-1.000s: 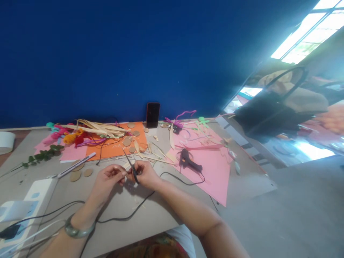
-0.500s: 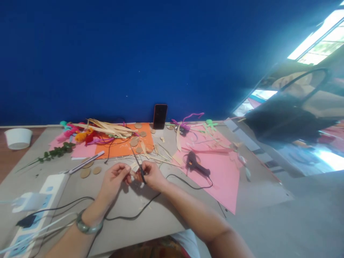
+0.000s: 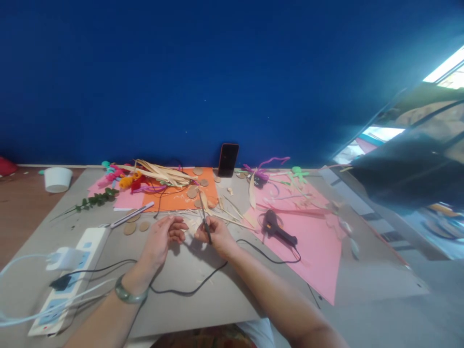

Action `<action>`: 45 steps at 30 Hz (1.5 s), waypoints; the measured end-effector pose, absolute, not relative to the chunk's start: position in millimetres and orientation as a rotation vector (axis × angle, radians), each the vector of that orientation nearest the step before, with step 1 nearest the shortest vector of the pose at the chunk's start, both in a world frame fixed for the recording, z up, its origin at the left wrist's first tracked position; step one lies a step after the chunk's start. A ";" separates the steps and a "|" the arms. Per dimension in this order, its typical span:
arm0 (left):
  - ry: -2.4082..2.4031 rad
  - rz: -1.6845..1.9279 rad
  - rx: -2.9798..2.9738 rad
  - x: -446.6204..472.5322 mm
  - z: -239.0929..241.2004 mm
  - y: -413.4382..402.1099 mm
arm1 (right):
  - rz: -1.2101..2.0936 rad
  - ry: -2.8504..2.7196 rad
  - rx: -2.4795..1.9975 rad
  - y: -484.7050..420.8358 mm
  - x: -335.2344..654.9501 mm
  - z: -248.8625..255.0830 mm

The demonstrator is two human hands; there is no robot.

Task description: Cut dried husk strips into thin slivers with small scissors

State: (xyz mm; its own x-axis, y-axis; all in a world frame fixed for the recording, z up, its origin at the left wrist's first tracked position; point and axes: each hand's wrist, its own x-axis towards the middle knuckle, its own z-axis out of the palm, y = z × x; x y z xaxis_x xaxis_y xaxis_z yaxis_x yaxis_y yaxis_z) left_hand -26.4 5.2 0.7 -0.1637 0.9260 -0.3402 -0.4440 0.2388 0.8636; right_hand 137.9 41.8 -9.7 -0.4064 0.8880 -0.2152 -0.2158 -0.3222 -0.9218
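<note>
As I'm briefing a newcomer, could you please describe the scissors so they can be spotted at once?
Below the blue wall, find the grey table. Near its middle, the right grip holds the scissors. They are dark and slim with the tip toward the wall, unlike the pale strips lying beyond.

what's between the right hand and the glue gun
Head view, outward from the right hand: gray tabletop, a pale strip, pink paper; black cord curves nearer the person.
</note>
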 end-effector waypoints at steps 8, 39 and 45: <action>1.185 1.218 0.796 -24.5 2.8 2.1 | 1.840 -1.225 -0.950 40.5 138.3 -7.7; 1.168 1.268 0.671 -26.9 -4.3 4.0 | 1.835 -1.197 -0.946 41.0 139.0 -6.9; 1.194 1.594 0.499 -48.6 9.0 11.0 | 1.779 -1.154 -0.982 43.4 139.7 -6.2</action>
